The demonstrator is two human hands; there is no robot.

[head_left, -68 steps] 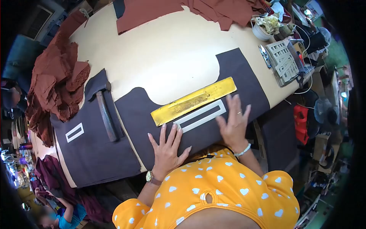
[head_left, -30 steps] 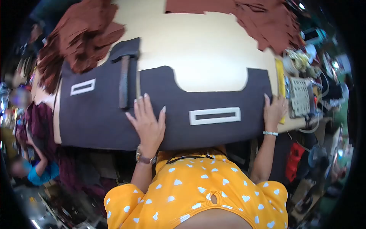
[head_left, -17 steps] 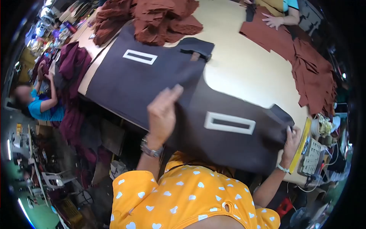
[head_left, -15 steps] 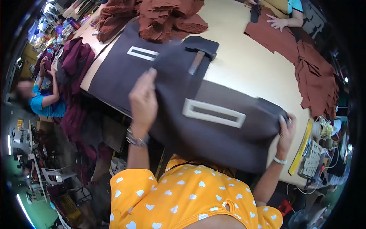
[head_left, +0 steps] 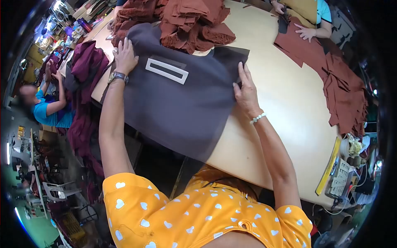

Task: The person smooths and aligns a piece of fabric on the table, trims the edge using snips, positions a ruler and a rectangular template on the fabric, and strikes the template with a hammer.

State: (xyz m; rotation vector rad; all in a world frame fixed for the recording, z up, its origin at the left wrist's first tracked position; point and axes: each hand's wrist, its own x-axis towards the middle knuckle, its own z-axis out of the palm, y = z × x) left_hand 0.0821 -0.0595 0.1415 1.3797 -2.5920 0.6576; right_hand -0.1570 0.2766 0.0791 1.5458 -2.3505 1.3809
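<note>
A dark brown-grey fabric panel [head_left: 178,103] lies spread on the table, its near edge hanging past the table's front. On its upper part is a white rectangular frame [head_left: 167,71] with a long slot; a faint grey outline shows just behind it. My left hand [head_left: 125,56], wearing a watch, rests flat on the panel's far left corner with its fingers extended. At the right edge of the panel, my right hand [head_left: 247,91] touches the cloth, fingers stretched and thumb apart. The hammer seen earlier is out of sight.
Stacked rust-brown cut pieces [head_left: 190,25] lie just beyond the panel. More rust cloth [head_left: 343,91] drapes over the right edge, where a co-worker's hand [head_left: 306,32] rests. A yellow ruler [head_left: 328,165] and basket [head_left: 340,177] sit at right. Another person [head_left: 49,107] stands left by maroon cloth [head_left: 84,62].
The panel, earlier lifted and curved between both hands at the right, has moved left and been laid flat over the other dark panel. Both hands have moved left and farther away.
</note>
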